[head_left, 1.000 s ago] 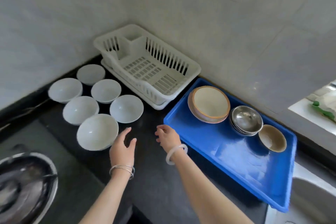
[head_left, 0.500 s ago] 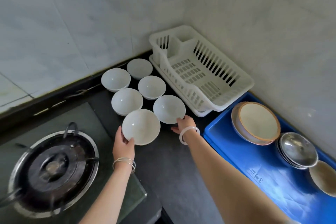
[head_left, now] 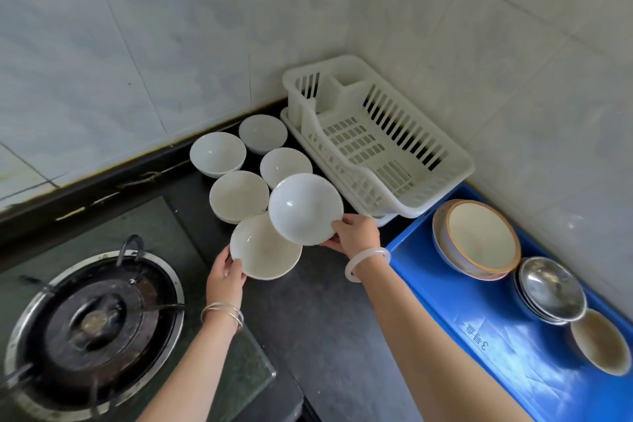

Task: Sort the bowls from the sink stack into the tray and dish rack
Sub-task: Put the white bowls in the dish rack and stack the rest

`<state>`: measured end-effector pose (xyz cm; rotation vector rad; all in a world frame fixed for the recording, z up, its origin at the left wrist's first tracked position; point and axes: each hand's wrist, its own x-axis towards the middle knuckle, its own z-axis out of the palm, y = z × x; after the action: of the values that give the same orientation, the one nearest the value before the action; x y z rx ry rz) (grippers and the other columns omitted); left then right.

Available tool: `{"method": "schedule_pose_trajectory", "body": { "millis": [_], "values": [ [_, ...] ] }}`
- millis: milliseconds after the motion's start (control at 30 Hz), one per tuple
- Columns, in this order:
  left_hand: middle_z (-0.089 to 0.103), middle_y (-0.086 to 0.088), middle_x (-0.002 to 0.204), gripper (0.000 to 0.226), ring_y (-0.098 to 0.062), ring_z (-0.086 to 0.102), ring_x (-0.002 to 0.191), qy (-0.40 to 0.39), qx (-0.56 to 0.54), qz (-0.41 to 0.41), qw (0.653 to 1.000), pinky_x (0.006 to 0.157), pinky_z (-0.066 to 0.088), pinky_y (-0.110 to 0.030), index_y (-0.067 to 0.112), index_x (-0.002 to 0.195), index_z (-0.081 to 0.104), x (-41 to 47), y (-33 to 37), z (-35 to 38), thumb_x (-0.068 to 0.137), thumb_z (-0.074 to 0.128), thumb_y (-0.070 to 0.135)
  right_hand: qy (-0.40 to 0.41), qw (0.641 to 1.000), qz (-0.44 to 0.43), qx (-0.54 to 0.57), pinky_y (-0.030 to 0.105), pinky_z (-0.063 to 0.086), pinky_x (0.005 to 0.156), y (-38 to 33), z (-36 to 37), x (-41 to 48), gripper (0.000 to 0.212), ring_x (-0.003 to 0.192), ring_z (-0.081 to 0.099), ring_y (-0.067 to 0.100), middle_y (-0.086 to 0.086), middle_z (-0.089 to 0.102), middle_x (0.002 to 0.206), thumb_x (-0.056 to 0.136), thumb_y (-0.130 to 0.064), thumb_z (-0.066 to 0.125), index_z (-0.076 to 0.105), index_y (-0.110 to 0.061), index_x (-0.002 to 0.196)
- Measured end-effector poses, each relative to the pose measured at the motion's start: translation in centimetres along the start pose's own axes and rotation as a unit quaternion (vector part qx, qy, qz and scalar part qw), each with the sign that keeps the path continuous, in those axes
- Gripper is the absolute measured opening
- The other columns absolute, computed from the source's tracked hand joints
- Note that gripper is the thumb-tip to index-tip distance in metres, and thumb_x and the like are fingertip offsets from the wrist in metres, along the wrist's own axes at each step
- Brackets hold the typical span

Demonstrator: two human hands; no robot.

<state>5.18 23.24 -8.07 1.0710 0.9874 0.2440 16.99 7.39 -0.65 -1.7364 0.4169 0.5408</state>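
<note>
Half a second ago both white bowls sat on the bench; now the right hand (head_left: 356, 233) has lifted one white bowl (head_left: 305, 209) clear and tilted it, its fingers clamped on the near rim. The left hand (head_left: 224, 276) has its fingers closed on the rim of a second white bowl (head_left: 265, 248), which lies partly under the lifted one; whether it touches the bench cannot be told. Four more white bowls (head_left: 238, 195) stand upright in a cluster behind them, against the dark upstand of the wall. The bench (head_left: 325, 319) is dark, matte stone in a corner of pale tiled walls (head_left: 137, 27). A white dish rack (head_left: 376, 140) sits in that corner on its drip tray, nothing in it. Just beside it, to the right, lies a blue tray (head_left: 479, 336) carrying an orange-rimmed bowl (head_left: 479, 236) nested in another, steel bowls (head_left: 549, 289) in a stack, and a small beige bowl (head_left: 599, 341). At lower left a gas burner (head_left: 92, 322) is set in a glass hob.
</note>
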Motion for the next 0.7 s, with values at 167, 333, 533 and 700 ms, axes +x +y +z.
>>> {"method": "schedule_pose_trajectory", "body": {
  "millis": [167,333,533,700],
  "values": [
    [0.057,-0.012,0.116,0.027,-0.025,0.055,0.106,0.001,-0.031,-0.031,0.999,0.097,0.042,-0.035,0.015,0.113,0.056,0.6,0.6,-0.3,0.093,0.038,0.012,-0.022,0.992,0.034,-0.117,0.037,0.061,0.072,0.1,2.7,-1.4,0.014,0.062,0.072,0.016,0.002,0.071,0.068,0.082,-0.005,0.060,0.069,-0.011,0.074],
    [0.059,-0.007,0.105,0.020,-0.022,0.055,0.103,0.000,-0.045,-0.034,0.998,0.093,0.043,-0.033,0.014,0.104,0.059,0.9,0.8,-0.4,0.094,0.042,0.017,-0.012,0.977,0.010,-0.214,0.031,0.059,0.072,0.6,4.4,-2.1,0.018,0.071,0.073,0.018,0.000,0.068,0.063,0.083,-0.011,0.060,0.063,-0.018,0.067],
    [0.057,-0.007,0.112,0.034,-0.023,0.054,0.102,-0.006,0.018,0.004,1.000,0.092,0.044,-0.035,0.006,0.125,0.053,1.4,0.5,-0.5,0.092,0.046,0.006,-0.004,0.966,0.013,-0.257,0.029,0.058,0.073,1.2,4.8,-2.0,0.020,0.076,0.072,0.020,0.007,0.073,0.076,0.085,-0.011,0.058,0.061,-0.018,0.066],
    [0.060,-0.010,0.109,0.037,-0.026,0.057,0.100,-0.011,0.047,-0.001,0.999,0.088,0.047,-0.035,0.007,0.121,0.056,2.0,0.5,-0.6,0.088,0.044,-0.002,-0.006,0.965,0.014,-0.262,0.027,0.057,0.069,1.9,4.7,-1.2,0.010,0.075,0.072,0.019,0.005,0.072,0.076,0.084,-0.014,0.060,0.064,-0.017,0.075]
  ]
}}
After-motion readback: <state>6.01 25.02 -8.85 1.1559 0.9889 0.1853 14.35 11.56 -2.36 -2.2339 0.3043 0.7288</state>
